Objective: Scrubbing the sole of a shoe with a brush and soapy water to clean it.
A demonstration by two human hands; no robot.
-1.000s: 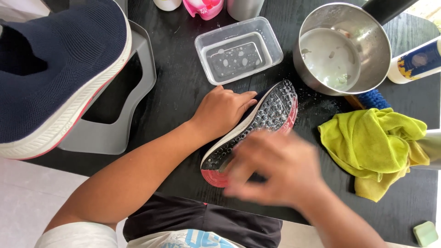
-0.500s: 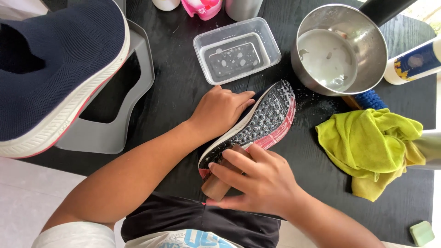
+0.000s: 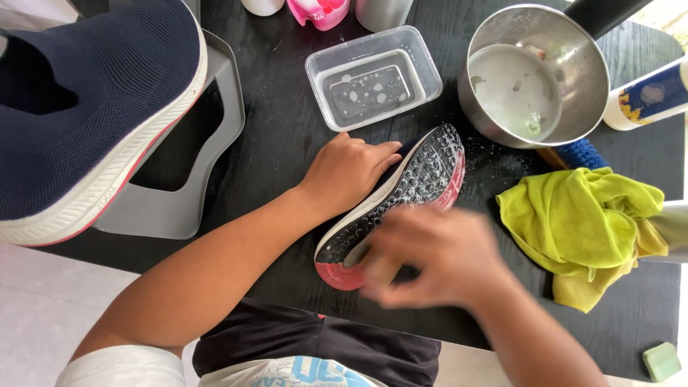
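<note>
- The left hand (image 3: 350, 170) lies pressed on the side of a shoe (image 3: 401, 193) that is turned sole-up on the black table (image 3: 279, 136), fingers curled over its upper edge, holding it in place.
- The right hand (image 3: 437, 254) is blurred over the heel end of the sole, fingers bent inward around something pale; what it grips I cannot tell (the blur hides it).
- The shoe runs diagonally from heel at 7 o'clock to toe at 1 o'clock, its grey studded sole wet and flecked with foam, with a pink-red rim at the heel and along the far side.
- At 12 o'clock from the left hand, near it, stands a clear plastic tub (image 3: 373, 75) with bubbly water in it.
- At 2 o'clock from the shoe's toe sits a steel pot (image 3: 534, 75) holding cloudy water, just beside the toe.
- At 3 o'clock from the shoe lies a crumpled yellow cloth (image 3: 584, 226), with the blue bristles of a brush (image 3: 577, 154) showing at its upper edge.
- At 9 o'clock, well apart, a second navy knit shoe (image 3: 86, 115) with a white sole rests on a grey stand (image 3: 186, 193).
- At the bottom right corner of the table lies a small green block (image 3: 661, 360).
</note>
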